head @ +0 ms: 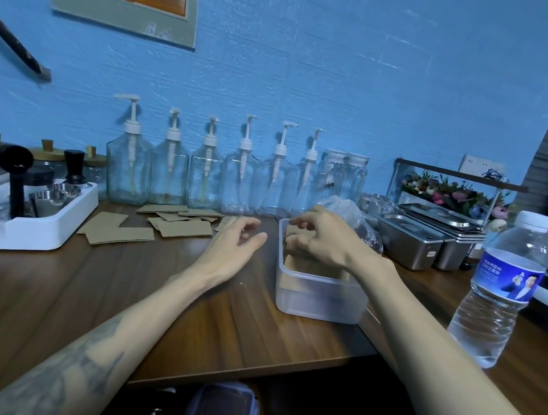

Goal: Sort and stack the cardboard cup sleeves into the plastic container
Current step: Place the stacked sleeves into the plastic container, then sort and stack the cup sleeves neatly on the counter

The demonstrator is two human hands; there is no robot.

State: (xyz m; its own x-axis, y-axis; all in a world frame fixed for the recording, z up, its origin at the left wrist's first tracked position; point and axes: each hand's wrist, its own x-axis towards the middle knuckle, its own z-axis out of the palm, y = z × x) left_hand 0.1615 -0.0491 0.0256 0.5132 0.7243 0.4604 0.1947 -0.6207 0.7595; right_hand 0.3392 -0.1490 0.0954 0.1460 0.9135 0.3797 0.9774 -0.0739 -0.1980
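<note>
A translucent plastic container (318,297) stands on the wooden counter, right of centre. Brown cardboard sleeves (313,268) lie stacked inside it. My right hand (322,237) hovers over the container's far end, fingers curled down onto the stack; whether it grips a sleeve is hidden. My left hand (235,242) hangs open just left of the container, palm down, holding nothing. Several loose flat sleeves (174,221) lie scattered on the counter to the left, with two larger ones (114,229) nearer the white tray.
A white tray (21,231) with coffee tools sits at far left. Pump bottles (200,177) line the blue wall. Steel pans (413,238) and a crumpled plastic bag (351,213) stand behind the container. A water bottle (500,290) stands at right. The counter edge (245,369) runs in front.
</note>
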